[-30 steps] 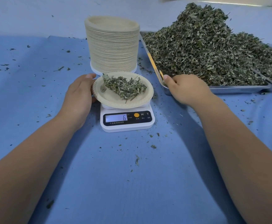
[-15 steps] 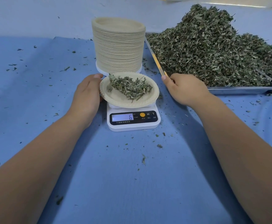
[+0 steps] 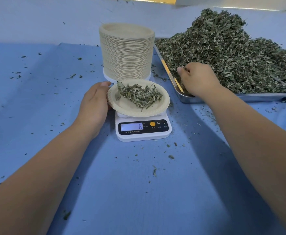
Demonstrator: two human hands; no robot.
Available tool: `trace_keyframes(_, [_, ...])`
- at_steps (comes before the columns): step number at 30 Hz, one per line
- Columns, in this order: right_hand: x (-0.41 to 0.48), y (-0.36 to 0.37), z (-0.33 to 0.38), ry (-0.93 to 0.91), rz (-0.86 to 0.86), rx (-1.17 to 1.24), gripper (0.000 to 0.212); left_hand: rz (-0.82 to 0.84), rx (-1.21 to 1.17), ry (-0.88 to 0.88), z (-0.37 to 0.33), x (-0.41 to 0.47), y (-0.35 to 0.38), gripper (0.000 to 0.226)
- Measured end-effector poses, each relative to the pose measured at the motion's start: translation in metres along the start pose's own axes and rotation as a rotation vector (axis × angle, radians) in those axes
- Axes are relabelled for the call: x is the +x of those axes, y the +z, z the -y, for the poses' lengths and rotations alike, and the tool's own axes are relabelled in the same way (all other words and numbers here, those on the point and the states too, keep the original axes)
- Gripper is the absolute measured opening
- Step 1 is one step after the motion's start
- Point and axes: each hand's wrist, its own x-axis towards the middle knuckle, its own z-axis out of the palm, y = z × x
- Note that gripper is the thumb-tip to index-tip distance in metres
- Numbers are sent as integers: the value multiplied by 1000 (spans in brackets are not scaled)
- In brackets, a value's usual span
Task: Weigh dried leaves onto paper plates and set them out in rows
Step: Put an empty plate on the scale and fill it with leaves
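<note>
The left hand lies against the paper plate on the scale; its fingers are hidden beneath, so the grip is unclear. To its right, the right hand curls its fingers around dried leaves in the tray.

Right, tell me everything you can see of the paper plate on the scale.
The paper plate is round, beige and shallow, with a crimped rim; it looks like pressed pulp. It sits on the white kitchen scale, which reads 6, and holds a small heap of dried leaves toward its far side. The left hand touches its left rim.
</note>
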Motion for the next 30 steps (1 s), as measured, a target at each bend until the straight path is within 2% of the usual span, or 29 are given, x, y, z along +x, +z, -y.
trace_keyframes(6, [-14, -16, 45, -163, -172, 126, 46, 12, 33, 15, -1, -2, 1, 32])
trace_keyframes(13, [-39, -19, 133, -460, 59, 128, 45, -9, 33, 13, -4, -4, 0, 34])
trace_keyframes(18, [-48, 0, 154, -489, 134, 51, 40, 16, 36, 22, -5, -3, -1, 38])
trace_keyframes(22, [-54, 6, 157, -510, 83, 14, 39, 30, 62, 29, -5, -4, 1, 45])
trace_keyframes(26, [-59, 0, 152, -520, 25, 18, 30, 45, 87, 54, -4, -7, 2, 46])
trace_keyframes(30, [-66, -11, 141, -478, -42, 132, 26, 52, 83, 68, -1, -5, 2, 49])
